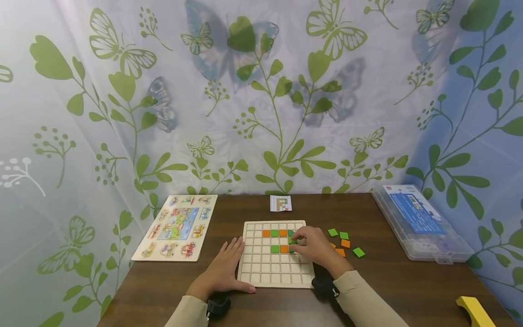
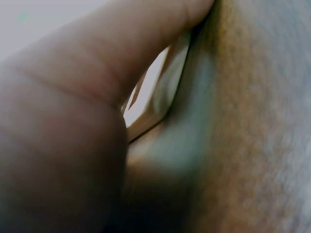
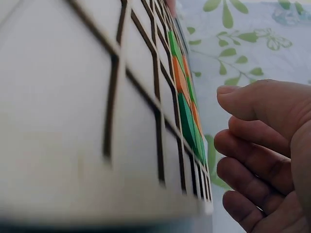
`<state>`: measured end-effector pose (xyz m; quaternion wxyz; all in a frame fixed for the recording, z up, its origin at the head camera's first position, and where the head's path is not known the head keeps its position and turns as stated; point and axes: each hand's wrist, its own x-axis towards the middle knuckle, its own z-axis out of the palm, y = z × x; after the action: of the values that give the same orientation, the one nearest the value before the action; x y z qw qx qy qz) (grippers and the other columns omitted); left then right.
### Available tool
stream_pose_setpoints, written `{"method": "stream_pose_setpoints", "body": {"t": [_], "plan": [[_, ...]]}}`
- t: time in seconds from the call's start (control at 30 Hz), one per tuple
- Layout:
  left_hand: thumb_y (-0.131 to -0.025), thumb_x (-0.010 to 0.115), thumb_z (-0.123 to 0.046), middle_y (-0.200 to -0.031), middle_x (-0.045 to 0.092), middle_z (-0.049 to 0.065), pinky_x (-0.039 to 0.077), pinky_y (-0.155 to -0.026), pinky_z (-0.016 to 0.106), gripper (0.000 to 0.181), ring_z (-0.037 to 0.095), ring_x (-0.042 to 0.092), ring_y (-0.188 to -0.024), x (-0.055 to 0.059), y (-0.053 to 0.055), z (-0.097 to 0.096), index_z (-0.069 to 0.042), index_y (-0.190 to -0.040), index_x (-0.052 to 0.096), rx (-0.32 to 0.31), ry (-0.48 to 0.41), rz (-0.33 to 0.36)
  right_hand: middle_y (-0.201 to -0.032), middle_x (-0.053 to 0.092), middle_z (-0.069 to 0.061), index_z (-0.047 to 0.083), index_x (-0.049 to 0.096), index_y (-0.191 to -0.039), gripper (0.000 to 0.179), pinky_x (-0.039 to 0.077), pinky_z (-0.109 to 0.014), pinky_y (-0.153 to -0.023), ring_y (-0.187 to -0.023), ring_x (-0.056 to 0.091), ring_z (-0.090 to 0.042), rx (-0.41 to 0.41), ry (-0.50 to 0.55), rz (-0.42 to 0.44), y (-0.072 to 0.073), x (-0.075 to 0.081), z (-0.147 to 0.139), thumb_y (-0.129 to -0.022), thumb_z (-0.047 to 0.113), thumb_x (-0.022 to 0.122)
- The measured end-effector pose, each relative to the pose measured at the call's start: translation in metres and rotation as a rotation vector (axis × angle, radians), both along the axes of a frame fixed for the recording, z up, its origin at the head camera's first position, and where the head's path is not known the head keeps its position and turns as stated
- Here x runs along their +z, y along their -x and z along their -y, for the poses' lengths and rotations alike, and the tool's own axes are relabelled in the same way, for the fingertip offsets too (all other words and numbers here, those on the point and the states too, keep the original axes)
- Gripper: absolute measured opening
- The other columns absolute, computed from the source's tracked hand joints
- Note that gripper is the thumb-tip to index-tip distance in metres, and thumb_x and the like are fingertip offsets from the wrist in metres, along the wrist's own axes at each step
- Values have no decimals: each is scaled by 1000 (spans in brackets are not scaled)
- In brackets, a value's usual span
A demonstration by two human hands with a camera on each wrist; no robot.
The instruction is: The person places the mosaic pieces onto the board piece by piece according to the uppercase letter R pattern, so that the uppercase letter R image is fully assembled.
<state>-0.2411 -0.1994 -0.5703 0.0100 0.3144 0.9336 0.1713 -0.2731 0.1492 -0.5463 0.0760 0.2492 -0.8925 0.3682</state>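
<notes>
A pale wooden grid board (image 1: 261, 268) lies on the table with several square tiles in its cells. An upper row alternates orange (image 1: 266, 233) and green (image 1: 274, 233) tiles; a lower row has a green tile (image 1: 274, 249), an orange tile (image 1: 283, 249) and a darker green one. My right hand (image 1: 316, 245) hovers over the board's right side, fingers bent loosely and thumb apart, around a green tile (image 1: 292, 240) in the grid. Nothing shows between those fingers in the right wrist view. Flat beside the board's left edge rests my left hand (image 1: 224, 268), thumb spread along the near corner.
Loose green (image 1: 358, 252) and orange (image 1: 345, 244) tiles lie right of the board. Behind it sits a small pattern card (image 1: 281, 203). A vehicle puzzle board (image 1: 175, 227) is at left, a clear plastic case (image 1: 421, 227) at right, and a yellow object (image 1: 476, 311) near the front right.
</notes>
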Motion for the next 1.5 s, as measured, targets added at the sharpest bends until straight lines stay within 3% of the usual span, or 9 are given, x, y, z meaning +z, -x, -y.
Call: {"method": "stream_pose_setpoints", "body": {"t": [0.27,0.5,0.93,1.07,1.33,1.5], "plan": [[-72,71,-89,-171,18,22,12,-124,59,141,39,13,-158,0,1,1,6,-165,23,1,2,-5,-101,70,5,11,81,-102,15,57,-43,-81,-91,66,-20,-98,-33,20,-1,2,-28,-90,17,87],[-72,70,-89,-171,18,23,12,-124,60,141,40,14,-157,1,1,1,7,-164,23,4,2,-8,-99,71,3,9,80,-101,15,57,-52,-87,-92,69,-23,-139,-21,27,-2,3,-46,-88,14,88],[-72,69,-90,-171,17,21,11,-124,59,141,39,14,-158,-1,2,2,5,-165,22,7,6,-9,-102,73,0,8,80,-101,18,60,-47,-80,-92,71,-26,-141,-12,-3,-3,2,-73,-87,14,90],[-72,70,-90,-172,17,21,11,-124,59,141,38,13,-158,-2,2,2,5,-165,22,6,3,-7,-102,73,-1,7,80,-101,17,60,-44,-79,-92,70,-24,-157,-16,28,-4,3,-79,-87,12,89],[-73,69,-90,-172,16,22,11,-124,59,141,38,13,-158,-2,2,1,5,-165,21,5,8,2,-104,71,-7,4,79,-105,18,57,-29,-55,-70,64,-15,-199,32,157,-7,2,-90,-88,5,86],[-73,69,-89,-171,17,22,12,-123,60,140,38,14,-158,-2,2,0,6,-165,21,2,7,-6,-97,71,-2,6,80,-102,16,54,-31,-62,-72,60,-14,-200,-24,99,-8,2,-96,-87,6,87]]}}
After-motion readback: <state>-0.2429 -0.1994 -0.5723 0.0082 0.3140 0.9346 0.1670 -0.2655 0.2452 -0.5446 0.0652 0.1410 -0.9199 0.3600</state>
